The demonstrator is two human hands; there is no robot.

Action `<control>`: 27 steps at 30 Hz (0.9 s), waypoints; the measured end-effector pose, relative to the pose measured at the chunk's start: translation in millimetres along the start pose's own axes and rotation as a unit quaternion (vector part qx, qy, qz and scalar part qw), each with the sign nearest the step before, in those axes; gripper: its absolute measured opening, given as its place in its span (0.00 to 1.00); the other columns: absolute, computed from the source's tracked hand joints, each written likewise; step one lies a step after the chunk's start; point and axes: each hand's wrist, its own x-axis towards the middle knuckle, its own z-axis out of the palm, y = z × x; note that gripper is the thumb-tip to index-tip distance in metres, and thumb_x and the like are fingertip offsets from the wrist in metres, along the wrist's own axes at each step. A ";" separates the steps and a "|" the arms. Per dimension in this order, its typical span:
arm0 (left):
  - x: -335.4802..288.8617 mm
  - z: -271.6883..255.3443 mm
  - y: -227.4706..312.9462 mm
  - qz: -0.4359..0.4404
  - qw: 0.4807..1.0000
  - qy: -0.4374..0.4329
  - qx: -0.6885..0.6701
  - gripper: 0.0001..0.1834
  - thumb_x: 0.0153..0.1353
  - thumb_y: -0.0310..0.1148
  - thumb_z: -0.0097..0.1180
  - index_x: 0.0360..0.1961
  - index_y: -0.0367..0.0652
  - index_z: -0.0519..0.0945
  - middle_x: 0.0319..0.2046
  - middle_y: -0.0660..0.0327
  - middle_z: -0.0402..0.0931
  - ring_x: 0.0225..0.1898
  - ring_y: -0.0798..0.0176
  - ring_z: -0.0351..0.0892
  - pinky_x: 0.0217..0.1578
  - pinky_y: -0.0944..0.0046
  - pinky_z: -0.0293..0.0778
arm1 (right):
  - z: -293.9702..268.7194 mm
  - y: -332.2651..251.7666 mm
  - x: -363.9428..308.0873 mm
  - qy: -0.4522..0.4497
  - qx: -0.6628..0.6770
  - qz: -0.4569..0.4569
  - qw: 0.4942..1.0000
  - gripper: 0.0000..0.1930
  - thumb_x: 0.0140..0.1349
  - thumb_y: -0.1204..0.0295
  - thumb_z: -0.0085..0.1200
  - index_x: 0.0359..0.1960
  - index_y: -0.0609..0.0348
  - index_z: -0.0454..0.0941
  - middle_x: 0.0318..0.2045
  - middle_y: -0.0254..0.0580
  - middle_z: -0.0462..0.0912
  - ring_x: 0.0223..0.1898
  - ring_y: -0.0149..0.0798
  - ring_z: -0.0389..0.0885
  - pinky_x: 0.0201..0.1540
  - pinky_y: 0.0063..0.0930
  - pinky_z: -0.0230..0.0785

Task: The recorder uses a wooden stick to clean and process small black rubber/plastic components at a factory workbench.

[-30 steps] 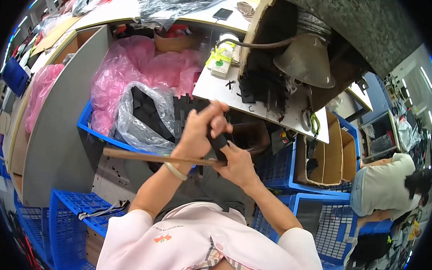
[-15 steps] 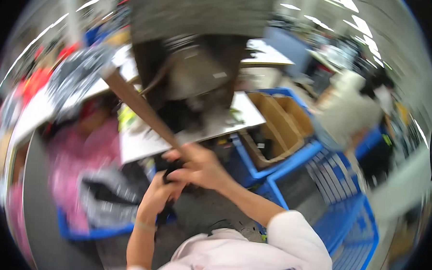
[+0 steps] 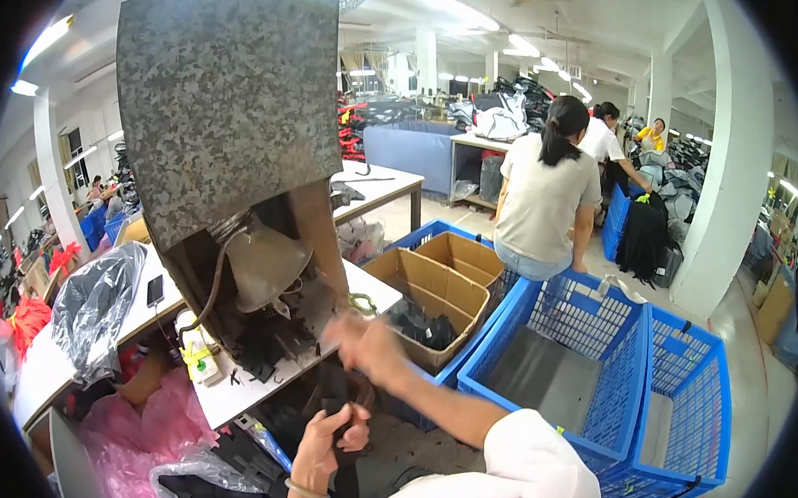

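My left hand (image 3: 331, 437) is closed on a dark strip-like piece (image 3: 332, 384), which looks like black fabric. My right hand (image 3: 368, 347), smeared by motion, is above and to the right of it. From its fingers a blurred brown wooden stick (image 3: 321, 237) rises steeply, in front of the opening of a mottled grey metal hood (image 3: 231, 108). Inside the hood sits a rounded metal dome (image 3: 265, 265) with a brown hose beside it. Black scraps (image 3: 265, 350) lie below the dome on the white tabletop (image 3: 273, 388).
A cardboard box (image 3: 433, 290) with dark pieces stands in a blue crate, right of the table. More blue crates (image 3: 550, 362) are near my right elbow; a person (image 3: 553, 198) sits beyond them. A phone (image 3: 155, 292) and clear plastic bag (image 3: 103, 303) lie left; pink plastic (image 3: 146, 425) lies below.
My hands were close together and are now apart. The stick has swung from slanting up-left to nearly upright. My view has tilted up and turned, bringing the room into sight.
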 end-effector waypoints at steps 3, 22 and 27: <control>13.3 5.7 -10.7 -0.064 0.997 -0.030 -0.030 0.17 0.67 0.38 0.44 0.36 0.31 0.74 0.16 0.65 0.63 0.15 0.74 0.55 0.18 0.72 0.53 | -109.1 -18.5 91.9 0.244 0.192 -0.098 0.946 0.16 0.65 0.60 0.46 0.24 0.57 0.73 0.14 0.27 0.64 0.14 0.26 0.60 0.15 0.21 0.47; 24.9 48.7 17.6 -0.037 0.996 0.019 0.073 0.14 0.63 0.36 0.50 0.35 0.32 0.76 0.18 0.65 0.68 0.16 0.75 0.61 0.16 0.75 0.54 | -28.3 -22.5 -23.4 -0.142 0.027 0.133 0.981 0.10 0.53 0.74 0.59 0.33 0.70 0.74 0.20 0.40 0.77 0.10 0.25 0.68 0.12 0.18 0.59; 22.9 45.1 16.4 0.001 0.999 0.001 0.050 0.14 0.64 0.35 0.49 0.37 0.31 0.76 0.18 0.65 0.68 0.15 0.75 0.57 0.16 0.74 0.53 | -20.9 4.3 -2.8 -0.095 0.118 0.018 0.988 0.08 0.51 0.78 0.63 0.25 0.63 0.73 0.17 0.30 0.72 0.14 0.22 0.70 0.12 0.15 0.56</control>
